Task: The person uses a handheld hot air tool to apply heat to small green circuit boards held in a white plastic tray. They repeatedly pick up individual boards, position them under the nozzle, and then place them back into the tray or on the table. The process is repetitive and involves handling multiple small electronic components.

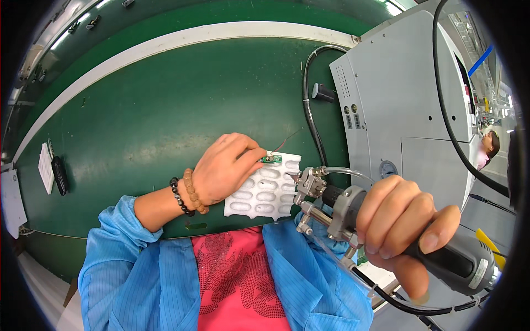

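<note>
My left hand point(229, 165) reaches in over a white moulded tray point(254, 202) with rows of oval pockets. Its thumb and fingertips pinch the left end of a small green circuit board point(271, 159) at the tray's far edge. A thin dark wire point(287, 140) trails from the board toward the far right. In my right hand point(406, 226) is a black and grey electric screwdriver point(345, 208) with metal fittings and clear tubing. The fist wraps around its handle. The tool's metal head points left, at the tray's right edge, and its tip is too small to make out exactly.
A large grey machine cabinet point(386, 94) stands right of the green table point(165, 105). A black cable point(307, 99) curves along its side near a black cylindrical part point(323, 92). At far left lie a black case point(59, 175) and white paper point(46, 168). Another person point(488, 144) sits at far right.
</note>
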The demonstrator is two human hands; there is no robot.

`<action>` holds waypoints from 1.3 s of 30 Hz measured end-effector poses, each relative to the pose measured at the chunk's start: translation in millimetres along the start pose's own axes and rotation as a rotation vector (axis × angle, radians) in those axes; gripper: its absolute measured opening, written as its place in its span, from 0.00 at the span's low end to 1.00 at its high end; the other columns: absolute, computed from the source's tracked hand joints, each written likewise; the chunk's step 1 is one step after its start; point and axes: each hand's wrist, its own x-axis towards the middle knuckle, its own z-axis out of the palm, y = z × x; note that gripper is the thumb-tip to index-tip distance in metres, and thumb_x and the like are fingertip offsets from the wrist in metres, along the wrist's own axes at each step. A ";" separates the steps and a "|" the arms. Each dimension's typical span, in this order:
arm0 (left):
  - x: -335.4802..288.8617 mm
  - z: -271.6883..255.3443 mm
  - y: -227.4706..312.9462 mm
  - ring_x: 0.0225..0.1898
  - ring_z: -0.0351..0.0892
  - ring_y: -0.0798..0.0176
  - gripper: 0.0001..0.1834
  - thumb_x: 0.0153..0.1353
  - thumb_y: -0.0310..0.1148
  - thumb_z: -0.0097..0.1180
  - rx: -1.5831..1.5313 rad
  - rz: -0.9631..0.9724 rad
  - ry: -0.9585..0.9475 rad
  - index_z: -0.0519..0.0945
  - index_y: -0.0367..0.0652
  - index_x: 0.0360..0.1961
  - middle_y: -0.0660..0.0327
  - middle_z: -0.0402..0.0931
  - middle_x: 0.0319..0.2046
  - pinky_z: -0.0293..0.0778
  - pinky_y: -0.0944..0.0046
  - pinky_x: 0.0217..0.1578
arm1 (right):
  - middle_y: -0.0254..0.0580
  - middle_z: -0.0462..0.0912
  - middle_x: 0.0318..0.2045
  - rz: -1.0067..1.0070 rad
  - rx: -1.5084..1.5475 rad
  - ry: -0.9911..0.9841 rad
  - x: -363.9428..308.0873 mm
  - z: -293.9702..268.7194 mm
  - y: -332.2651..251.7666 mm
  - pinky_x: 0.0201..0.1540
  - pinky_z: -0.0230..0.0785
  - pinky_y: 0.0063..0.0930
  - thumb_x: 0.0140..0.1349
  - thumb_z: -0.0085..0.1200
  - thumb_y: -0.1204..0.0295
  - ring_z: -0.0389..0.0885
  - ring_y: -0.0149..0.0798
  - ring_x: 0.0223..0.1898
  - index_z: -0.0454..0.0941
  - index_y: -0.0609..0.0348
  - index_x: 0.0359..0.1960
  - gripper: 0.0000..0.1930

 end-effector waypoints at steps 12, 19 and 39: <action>-6.7 3.8 -8.5 0.49 0.80 0.48 0.20 0.46 0.26 0.73 -0.203 -0.124 0.117 0.82 0.37 0.42 0.53 0.82 0.42 0.76 0.53 0.51 | 0.37 0.76 0.23 0.130 0.083 -0.066 11.7 8.4 25.6 0.21 0.70 0.26 0.57 0.69 0.60 0.76 0.34 0.18 0.65 0.56 0.41 0.23; -8.2 5.9 -13.4 0.48 0.81 0.49 0.20 0.44 0.26 0.73 -0.219 -0.149 0.121 0.83 0.37 0.41 0.54 0.83 0.41 0.77 0.54 0.50 | 0.29 0.74 0.21 0.100 -0.009 -0.104 11.8 11.1 46.8 0.18 0.70 0.17 0.59 0.62 0.47 0.74 0.25 0.17 0.66 0.54 0.47 0.28; -2.7 -7.3 -15.3 0.46 0.81 0.50 0.17 0.44 0.24 0.72 -0.296 -0.128 0.088 0.83 0.36 0.38 0.54 0.83 0.38 0.79 0.56 0.46 | 0.28 0.73 0.20 0.254 -0.054 -0.118 30.8 25.4 61.6 0.17 0.67 0.19 0.62 0.64 0.55 0.74 0.25 0.17 0.63 0.51 0.41 0.22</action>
